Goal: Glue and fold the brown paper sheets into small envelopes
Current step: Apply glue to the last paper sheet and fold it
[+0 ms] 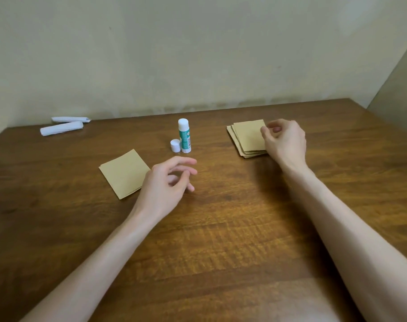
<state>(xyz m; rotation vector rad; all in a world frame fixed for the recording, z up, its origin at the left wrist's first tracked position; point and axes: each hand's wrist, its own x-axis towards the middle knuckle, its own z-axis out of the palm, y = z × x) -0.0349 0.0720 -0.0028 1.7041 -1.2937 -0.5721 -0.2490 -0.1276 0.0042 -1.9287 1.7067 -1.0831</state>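
Fetching a sheet: right hand [285,141] curls fingers at the stack [249,138] edge, grip unclear; left hand [165,180] hovers, fingers apart. Next, peel off one.

Plain room: wooden table [221,240], bare wall [197,54].

A brown wooden table [221,240] meets a plain pale wall [197,54].

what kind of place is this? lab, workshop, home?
Probably a plain room at home used as a craft desk, not a lab: a wooden table pushed against a blank painted wall, with a glue stick and a stack of brown paper sheets on it.
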